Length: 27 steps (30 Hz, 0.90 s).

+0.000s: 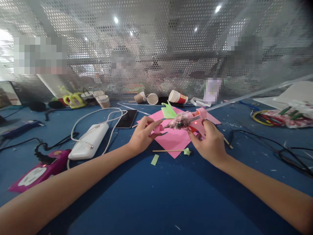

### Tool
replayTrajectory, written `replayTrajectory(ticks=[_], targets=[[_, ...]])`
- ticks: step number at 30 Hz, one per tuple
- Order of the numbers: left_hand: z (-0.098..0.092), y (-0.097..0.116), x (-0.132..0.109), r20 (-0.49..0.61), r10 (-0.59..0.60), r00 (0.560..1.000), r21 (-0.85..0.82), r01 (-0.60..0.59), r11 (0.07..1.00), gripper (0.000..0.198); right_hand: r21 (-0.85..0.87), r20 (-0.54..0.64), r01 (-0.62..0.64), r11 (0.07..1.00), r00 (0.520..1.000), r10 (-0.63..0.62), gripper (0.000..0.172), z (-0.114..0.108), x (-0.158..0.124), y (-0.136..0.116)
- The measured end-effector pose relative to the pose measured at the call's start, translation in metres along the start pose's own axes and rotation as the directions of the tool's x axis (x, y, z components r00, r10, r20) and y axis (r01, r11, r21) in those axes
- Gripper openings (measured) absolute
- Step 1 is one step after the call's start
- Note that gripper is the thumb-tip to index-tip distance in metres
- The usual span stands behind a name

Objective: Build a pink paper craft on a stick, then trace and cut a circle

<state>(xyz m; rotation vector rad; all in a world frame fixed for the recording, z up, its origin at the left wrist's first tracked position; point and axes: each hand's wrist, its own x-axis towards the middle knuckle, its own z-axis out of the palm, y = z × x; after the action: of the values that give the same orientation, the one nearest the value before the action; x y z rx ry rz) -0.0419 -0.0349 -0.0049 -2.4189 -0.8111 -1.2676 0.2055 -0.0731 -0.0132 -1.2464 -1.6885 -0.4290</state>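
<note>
My right hand [212,143] is wrapped round a pink hot glue gun [202,115], which has a small red light lit and clumps of dried glue about its front. The gun's nozzle points left, close to a small piece of pink paper [158,128] pinched in my left hand [144,135]; whether they touch I cannot tell. Below both hands lie pink paper sheets [174,143], with a folded green paper shape [168,111] at their back. Nearer me is a thin stick [168,150] with a green paper star [187,151] at its right end, beside a green paper strip [155,160].
On the left stand a white power bank [90,142] with a looped cable, a phone [127,119] and a magenta power strip [46,169]. Paper cups [178,97] line the perforated metal screen [156,49]. A black cord [256,135] runs across the right side.
</note>
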Motion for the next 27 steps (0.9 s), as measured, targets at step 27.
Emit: replayTrajectory(ticks=[27], targets=[[-0.004, 0.057, 0.009, 0.218, -0.350, 0.911, -0.274, 0.401, 0.874, 0.038, 0.546, 0.794, -0.838, 0.006, 0.520, 0.314, 0.041, -0.026, 0.025, -0.049]])
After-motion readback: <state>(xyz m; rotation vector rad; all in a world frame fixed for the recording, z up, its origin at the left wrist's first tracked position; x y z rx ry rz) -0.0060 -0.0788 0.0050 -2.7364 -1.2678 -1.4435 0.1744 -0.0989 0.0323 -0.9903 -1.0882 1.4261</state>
